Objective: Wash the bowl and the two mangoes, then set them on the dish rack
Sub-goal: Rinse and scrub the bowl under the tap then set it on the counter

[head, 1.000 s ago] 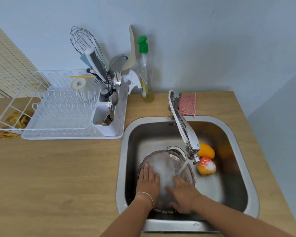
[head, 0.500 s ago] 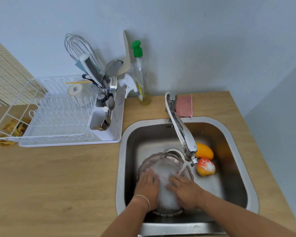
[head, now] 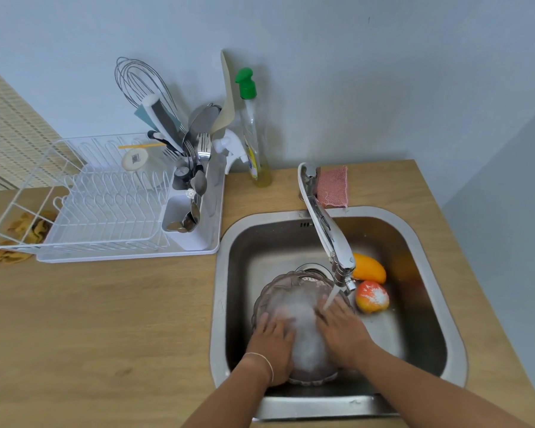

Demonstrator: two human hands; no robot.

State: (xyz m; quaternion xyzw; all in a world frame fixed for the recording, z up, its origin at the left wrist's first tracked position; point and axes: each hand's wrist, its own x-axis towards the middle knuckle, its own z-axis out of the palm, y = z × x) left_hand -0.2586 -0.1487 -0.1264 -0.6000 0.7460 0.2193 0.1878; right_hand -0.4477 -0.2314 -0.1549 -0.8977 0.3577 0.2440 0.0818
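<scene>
A clear ribbed glass bowl [head: 291,291], frothy with soap, lies in the steel sink [head: 439,273] under the running tap [head: 328,236]. My left hand [head: 272,344] presses flat on its left side with fingers spread. My right hand [head: 342,332] lies flat on its right side, where the water stream lands. Two mangoes sit to the right of the bowl: an orange-yellow one [head: 369,268] at the back and a red-yellow one [head: 372,300] with foam on it in front. The white wire dish rack [head: 99,208] stands on the counter at the left.
A cutlery holder [head: 189,186] packed with utensils and a whisk sits at the rack's right end. A green-capped soap bottle [head: 254,134] and a pink sponge [head: 332,186] stand behind the sink. A yellow cloth [head: 22,230] lies under the rack's left end.
Both hands have slid over the soapy bowl, the left toward me and the right forward under the water stream. The mangoes have not moved.
</scene>
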